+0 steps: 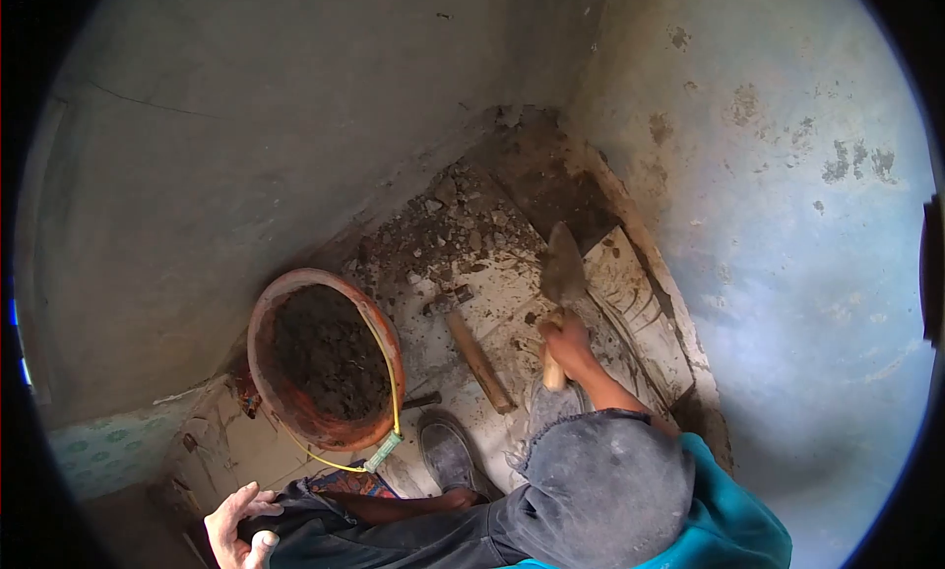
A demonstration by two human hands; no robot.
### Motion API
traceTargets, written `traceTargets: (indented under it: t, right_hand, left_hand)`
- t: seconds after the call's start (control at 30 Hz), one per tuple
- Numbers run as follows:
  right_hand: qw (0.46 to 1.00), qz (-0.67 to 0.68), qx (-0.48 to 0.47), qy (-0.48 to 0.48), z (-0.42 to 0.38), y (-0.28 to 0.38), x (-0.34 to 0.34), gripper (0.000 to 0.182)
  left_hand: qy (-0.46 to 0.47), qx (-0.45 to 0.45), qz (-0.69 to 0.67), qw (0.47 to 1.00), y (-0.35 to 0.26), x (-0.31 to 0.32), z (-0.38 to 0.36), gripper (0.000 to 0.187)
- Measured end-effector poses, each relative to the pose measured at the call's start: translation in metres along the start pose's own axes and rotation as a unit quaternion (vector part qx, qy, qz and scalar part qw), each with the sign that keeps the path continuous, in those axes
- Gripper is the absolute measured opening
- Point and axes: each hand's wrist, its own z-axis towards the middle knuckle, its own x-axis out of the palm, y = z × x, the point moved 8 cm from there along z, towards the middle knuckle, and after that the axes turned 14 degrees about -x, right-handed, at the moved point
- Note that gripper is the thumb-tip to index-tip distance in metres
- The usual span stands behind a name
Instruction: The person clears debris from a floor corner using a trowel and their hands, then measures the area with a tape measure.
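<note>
My right hand (571, 345) is closed round the wooden handle of a trowel (563, 266). The trowel's pointed metal blade reaches toward the corner, over the dirty floor tiles (615, 274). At the lower left, my left hand (236, 532) is beside my bent knee, its fingers apart and holding nothing. An orange bucket (261, 347) with dark, lumpy mortar (330, 352) in it stands between the left wall and my shoe. Its yellow handle hangs over the near side with a pale green grip (384, 453). A wooden-handled hammer (479, 364) lies on the floor between bucket and trowel.
Rubble (458, 220) is strewn along the grey left wall (295, 106). A dark patch (561, 190) of floor lies in the corner. The bluish right wall (787, 224) has stains. My shoe (451, 453) stands close to the bucket, near a patterned cloth or sack (359, 483).
</note>
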Motion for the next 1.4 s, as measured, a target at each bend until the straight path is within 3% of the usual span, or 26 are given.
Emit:
traceTargets:
  t: [0.07,0.13,0.2,0.33,0.4,0.5,0.53,0.6,0.73,0.8,0.93,1.0,1.13,1.23,1.33,1.4]
  right_hand:
    - [0.996,-0.07,-0.04,0.031,0.028,0.025,0.031,0.03]
    - [0.982,-0.115,-0.114,0.093,0.064,0.047,0.064,0.029]
    - [0.907,-0.347,-0.218,0.098,0.088,0.087,0.094,0.029]
    - [0.869,-0.414,-0.187,0.196,0.084,0.125,0.119,0.031]
    - [0.798,-0.508,-0.196,0.258,0.08,0.119,0.116,0.039]
    - [0.774,-0.519,-0.256,0.257,0.066,0.133,0.084,0.035]
    - [0.773,-0.519,-0.258,0.256,0.07,0.139,0.08,0.035]
    - [0.827,-0.503,-0.196,0.159,0.085,0.147,0.055,0.034]
    - [0.829,-0.518,-0.183,0.108,0.125,0.147,0.064,0.032]
    - [0.73,-0.607,-0.215,0.23,0.118,0.139,0.097,0.028]
    - [0.733,-0.597,-0.243,0.218,0.119,0.161,0.045,0.027]
    - [0.778,-0.57,-0.201,0.174,0.13,0.17,0.017,0.027]
    - [0.76,-0.569,-0.23,0.214,0.153,0.134,0.04,0.029]
    - [0.768,-0.574,-0.172,0.225,0.133,0.147,0.045,0.029]
    - [0.798,-0.555,-0.181,0.149,0.139,0.159,0.035,0.029]
    - [0.769,-0.572,-0.192,0.211,0.14,0.146,0.044,0.027]
  left_hand:
    - [-0.005,0.013,0.004,1.0,0.001,0.001,0.001,0.066]
    - [0.001,0.02,-0.019,1.0,0.001,0.002,0.001,0.065]
    - [0.002,0.025,-0.02,0.999,-0.001,0.001,-0.001,0.064]
    - [-0.001,0.031,0.008,0.999,-0.007,-0.003,-0.002,0.061]
    - [0.072,-0.056,-0.013,0.996,-0.008,0.001,-0.003,0.057]
    - [0.075,-0.06,-0.008,0.995,-0.009,0.001,0.0,0.057]
    - [0.077,-0.062,-0.009,0.995,-0.01,0.001,0.001,0.057]
    - [0.086,-0.066,-0.004,0.994,-0.009,0.001,0.003,0.058]
    - [0.101,-0.068,0.003,0.993,-0.012,0.006,0.007,0.06]
    - [0.099,-0.079,-0.003,0.992,-0.011,0.006,0.006,0.06]
    - [0.103,-0.075,-0.007,0.992,-0.009,0.004,0.006,0.062]
    - [0.105,-0.082,-0.017,0.991,-0.006,0.004,0.005,0.062]
    - [0.106,-0.078,-0.011,0.991,-0.012,0.008,0.008,0.061]
    - [0.09,-0.073,0.004,0.993,-0.018,0.01,0.007,0.059]
    - [0.073,-0.067,-0.001,0.995,-0.017,0.005,0.004,0.058]
    - [0.069,-0.056,-0.003,0.996,-0.014,0.004,0.002,0.055]
